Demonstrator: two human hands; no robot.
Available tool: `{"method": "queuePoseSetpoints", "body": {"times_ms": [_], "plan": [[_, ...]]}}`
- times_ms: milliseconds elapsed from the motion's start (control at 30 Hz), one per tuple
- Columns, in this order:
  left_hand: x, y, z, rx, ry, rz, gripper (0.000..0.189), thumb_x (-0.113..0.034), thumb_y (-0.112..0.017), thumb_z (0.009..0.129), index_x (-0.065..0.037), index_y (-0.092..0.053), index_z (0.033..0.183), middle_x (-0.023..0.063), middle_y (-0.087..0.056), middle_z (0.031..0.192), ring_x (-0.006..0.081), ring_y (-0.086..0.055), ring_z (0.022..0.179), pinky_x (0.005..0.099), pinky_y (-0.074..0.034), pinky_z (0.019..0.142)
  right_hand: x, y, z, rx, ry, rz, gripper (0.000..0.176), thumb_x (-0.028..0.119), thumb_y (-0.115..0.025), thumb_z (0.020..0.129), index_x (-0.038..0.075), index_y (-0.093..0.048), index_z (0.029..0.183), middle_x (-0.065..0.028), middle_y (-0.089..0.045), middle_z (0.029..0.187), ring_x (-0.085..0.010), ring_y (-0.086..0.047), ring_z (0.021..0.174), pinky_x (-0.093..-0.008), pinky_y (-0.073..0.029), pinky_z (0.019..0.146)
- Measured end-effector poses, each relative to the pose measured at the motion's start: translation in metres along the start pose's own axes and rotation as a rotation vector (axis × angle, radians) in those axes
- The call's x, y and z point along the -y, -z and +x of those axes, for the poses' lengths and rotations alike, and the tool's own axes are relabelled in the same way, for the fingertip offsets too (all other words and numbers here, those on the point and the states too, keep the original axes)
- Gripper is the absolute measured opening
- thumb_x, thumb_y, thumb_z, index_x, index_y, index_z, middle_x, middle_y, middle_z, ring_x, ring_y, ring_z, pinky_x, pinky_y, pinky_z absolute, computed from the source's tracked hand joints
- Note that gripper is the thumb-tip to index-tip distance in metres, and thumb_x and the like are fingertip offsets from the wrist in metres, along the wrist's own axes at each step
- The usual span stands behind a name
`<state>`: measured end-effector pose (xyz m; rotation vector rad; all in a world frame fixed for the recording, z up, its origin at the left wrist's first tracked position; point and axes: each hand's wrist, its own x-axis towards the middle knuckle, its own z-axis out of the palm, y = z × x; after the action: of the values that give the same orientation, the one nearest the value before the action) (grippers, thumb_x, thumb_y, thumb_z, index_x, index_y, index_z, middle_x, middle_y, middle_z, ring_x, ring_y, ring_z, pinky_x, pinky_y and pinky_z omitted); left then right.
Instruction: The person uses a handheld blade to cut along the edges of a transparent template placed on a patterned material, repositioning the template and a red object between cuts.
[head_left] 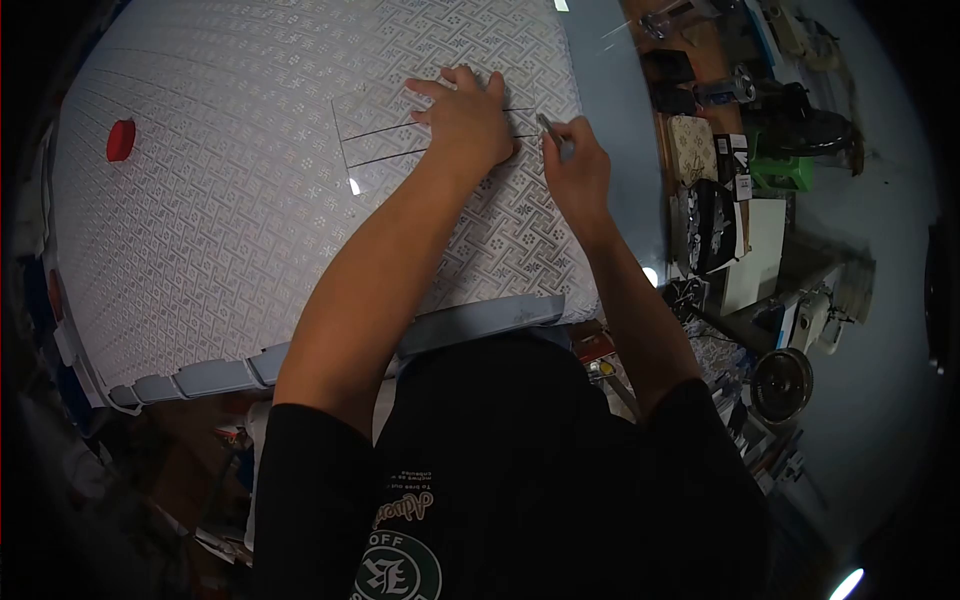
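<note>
My left hand lies flat with its fingers spread on a clear template marked with dark curved lines. The template rests on white and silver patterned fabric that covers the table. Just right of it, my right hand is closed around a slim grey pen-like tool. The tool's tip points to the template's right end; whether it touches cannot be made out. Part of the template is hidden under my left hand.
A red round object sits on the fabric at the far left. Grey clips line the table's near edge. To the right, a cluttered surface holds a patterned box, a green stool-like item and a sewing machine.
</note>
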<state>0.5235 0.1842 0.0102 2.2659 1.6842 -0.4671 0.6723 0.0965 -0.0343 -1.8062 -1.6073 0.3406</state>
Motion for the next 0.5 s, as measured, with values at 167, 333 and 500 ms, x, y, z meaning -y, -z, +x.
{"method": "queuePoseSetpoints", "body": {"times_ms": [167, 333, 500], "plan": [[0.000, 0.001, -0.003, -0.019, -0.010, 0.004, 0.101, -0.060, -0.079, 0.081, -0.023, -0.033, 0.163, 0.0345, -0.026, 0.160, 0.0799, -0.025, 0.133, 0.0658, -0.056, 0.095, -0.001, -0.021, 0.064, -0.024, -0.032, -0.022, 0.018, 0.014, -0.074, 0.093, 0.002, -0.063, 0.102, -0.0181, -0.075, 0.094, -0.0385, -0.075, 0.088, -0.0440, -0.056, 0.073], [0.002, -0.005, -0.004, -0.056, -0.008, -0.012, 0.100, -0.057, -0.080, 0.080, -0.023, -0.035, 0.162, 0.0351, -0.028, 0.159, 0.0797, -0.027, 0.132, 0.0669, -0.057, 0.093, -0.005, -0.032, 0.067, -0.082, -0.029, 0.003, 0.018, 0.013, -0.075, 0.093, 0.002, -0.064, 0.101, -0.0185, -0.075, 0.094, -0.0393, -0.074, 0.088, -0.0435, -0.057, 0.073], [0.003, -0.005, -0.007, -0.110, -0.016, -0.100, 0.101, -0.055, -0.085, 0.075, -0.023, -0.039, 0.160, 0.0346, -0.033, 0.154, 0.0785, -0.029, 0.132, 0.0687, -0.058, 0.088, -0.019, -0.018, 0.073, 0.007, -0.031, 0.116, 0.020, 0.014, -0.076, 0.093, 0.001, -0.065, 0.103, -0.0152, -0.075, 0.094, -0.0288, -0.074, 0.087, -0.0389, -0.056, 0.076]]}}
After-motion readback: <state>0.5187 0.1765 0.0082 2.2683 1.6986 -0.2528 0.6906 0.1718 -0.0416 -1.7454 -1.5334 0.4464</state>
